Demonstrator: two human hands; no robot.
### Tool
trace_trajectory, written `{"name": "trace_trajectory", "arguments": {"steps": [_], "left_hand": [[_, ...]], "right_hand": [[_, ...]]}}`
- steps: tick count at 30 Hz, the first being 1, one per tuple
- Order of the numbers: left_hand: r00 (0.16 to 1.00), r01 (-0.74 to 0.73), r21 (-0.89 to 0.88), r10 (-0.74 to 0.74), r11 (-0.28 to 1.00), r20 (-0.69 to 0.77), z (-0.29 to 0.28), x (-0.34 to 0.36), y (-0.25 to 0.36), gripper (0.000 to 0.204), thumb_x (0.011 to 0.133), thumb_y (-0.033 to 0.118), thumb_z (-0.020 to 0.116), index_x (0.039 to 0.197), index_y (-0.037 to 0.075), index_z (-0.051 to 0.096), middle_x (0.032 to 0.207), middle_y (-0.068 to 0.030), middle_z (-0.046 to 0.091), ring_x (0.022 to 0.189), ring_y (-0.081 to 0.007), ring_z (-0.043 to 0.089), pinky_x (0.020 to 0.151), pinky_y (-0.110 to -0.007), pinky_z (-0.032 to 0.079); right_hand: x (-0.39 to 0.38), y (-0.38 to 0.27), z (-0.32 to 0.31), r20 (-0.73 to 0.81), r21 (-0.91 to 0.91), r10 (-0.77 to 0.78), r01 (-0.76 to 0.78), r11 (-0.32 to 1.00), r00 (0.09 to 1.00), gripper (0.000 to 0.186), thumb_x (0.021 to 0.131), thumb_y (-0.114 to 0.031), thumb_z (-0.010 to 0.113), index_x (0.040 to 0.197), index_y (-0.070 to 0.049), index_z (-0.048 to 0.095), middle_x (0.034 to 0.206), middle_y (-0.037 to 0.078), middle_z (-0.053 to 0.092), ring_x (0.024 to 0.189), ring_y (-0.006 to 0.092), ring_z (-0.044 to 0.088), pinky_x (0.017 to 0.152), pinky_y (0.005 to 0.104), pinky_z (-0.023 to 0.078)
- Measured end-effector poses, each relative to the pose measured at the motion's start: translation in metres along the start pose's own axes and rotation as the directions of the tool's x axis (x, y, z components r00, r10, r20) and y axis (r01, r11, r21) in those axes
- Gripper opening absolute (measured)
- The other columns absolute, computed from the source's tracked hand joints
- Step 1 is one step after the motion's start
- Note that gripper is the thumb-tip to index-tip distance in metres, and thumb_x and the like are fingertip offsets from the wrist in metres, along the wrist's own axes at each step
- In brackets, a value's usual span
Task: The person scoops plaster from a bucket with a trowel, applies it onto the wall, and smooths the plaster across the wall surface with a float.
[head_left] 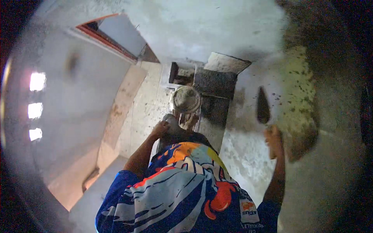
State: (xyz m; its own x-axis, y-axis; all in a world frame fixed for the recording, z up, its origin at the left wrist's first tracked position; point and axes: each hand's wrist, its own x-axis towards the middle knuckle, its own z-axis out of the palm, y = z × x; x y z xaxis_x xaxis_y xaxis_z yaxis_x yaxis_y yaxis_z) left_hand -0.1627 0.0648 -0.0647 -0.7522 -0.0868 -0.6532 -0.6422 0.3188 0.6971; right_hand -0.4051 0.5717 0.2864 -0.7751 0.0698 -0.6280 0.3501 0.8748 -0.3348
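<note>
A: Where does the trowel (263,105) lie?

B: In the right hand (273,139), closed around its handle. The blade's long axis points up along the plastered wall (248,155).

A: And the left hand (160,129)?

B: Lower, at a mortar pan (186,99); its grip I cannot tell.

Blue short-sleeved shirt (182,190) with orange, white print.
</note>
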Motion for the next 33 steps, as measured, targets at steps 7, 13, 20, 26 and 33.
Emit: {"name": "trace_trajectory", "arguments": {"steps": [7, 13, 20, 26, 33], "left_hand": [[0.939, 0.221, 0.242, -0.273, 0.945, 0.21, 0.05, -0.003, -0.007, 0.055, 0.083, 0.045, 0.062, 0.127, 0.015, 0.052, 0.129, -0.0203, 0.053, 0.117, -0.0419, 0.05, 0.094, -0.051, 0.044], [0.935, 0.119, 0.614, -0.296, 0.78, 0.194, 0.092, 0.006, -0.042, 0.068, 0.079, 0.045, 0.064, 0.136, 0.017, 0.042, 0.149, -0.014, 0.028, 0.138, -0.0415, 0.021, 0.102, -0.069, 0.025], [0.928, 0.079, 0.654, -0.295, 0.753, 0.227, 0.133, 0.056, -0.054, 0.066, 0.077, 0.046, 0.062, 0.134, 0.016, 0.046, 0.146, -0.0125, 0.032, 0.136, -0.0366, 0.026, 0.1, -0.066, 0.027], [0.915, 0.111, 0.703, -0.348, 0.703, 0.203, 0.099, 0.028, -0.09, 0.063, 0.076, 0.045, 0.064, 0.131, 0.016, 0.05, 0.146, -0.0113, 0.032, 0.134, -0.0351, 0.028, 0.098, -0.059, 0.033], [0.922, 0.087, 0.687, -0.319, 0.722, 0.219, 0.088, 0.039, -0.086, 0.061, 0.078, 0.045, 0.063, 0.13, 0.016, 0.05, 0.145, -0.0123, 0.033, 0.133, -0.0348, 0.029, 0.099, -0.058, 0.031]], "right_hand": [[0.116, -0.028, 0.227, 0.354, -0.4, -0.363, 0.491, 0.774, 0.862, 0.037, 0.086, -0.026, 0.057, 0.114, -0.002, 0.053, 0.093, 0.019, 0.063, 0.082, 0.0324, 0.064, 0.069, 0.0436, 0.05], [0.285, -0.036, 0.396, 0.396, -0.671, -0.304, 0.499, 0.548, 0.866, 0.034, 0.089, -0.02, 0.054, 0.117, -0.003, 0.052, 0.1, 0.018, 0.062, 0.083, 0.0313, 0.064, 0.071, 0.0447, 0.052], [0.501, 0.048, 0.557, 0.119, -0.687, -0.688, 0.56, 0.463, 0.716, 0.033, 0.089, -0.012, 0.053, 0.118, 0.002, 0.054, 0.108, 0.015, 0.062, 0.087, 0.0266, 0.065, 0.071, 0.0334, 0.054], [0.404, -0.001, 0.624, 0.32, -0.459, -0.425, 0.531, 0.713, 0.847, 0.032, 0.091, -0.019, 0.051, 0.119, -0.005, 0.054, 0.1, 0.02, 0.063, 0.085, 0.0316, 0.065, 0.068, 0.0396, 0.054], [0.393, 0.023, 0.596, 0.259, -0.413, -0.074, 0.18, 0.893, 0.963, 0.026, 0.091, -0.019, 0.05, 0.111, -0.003, 0.055, 0.098, 0.021, 0.063, 0.088, 0.038, 0.063, 0.076, 0.049, 0.051]]}}
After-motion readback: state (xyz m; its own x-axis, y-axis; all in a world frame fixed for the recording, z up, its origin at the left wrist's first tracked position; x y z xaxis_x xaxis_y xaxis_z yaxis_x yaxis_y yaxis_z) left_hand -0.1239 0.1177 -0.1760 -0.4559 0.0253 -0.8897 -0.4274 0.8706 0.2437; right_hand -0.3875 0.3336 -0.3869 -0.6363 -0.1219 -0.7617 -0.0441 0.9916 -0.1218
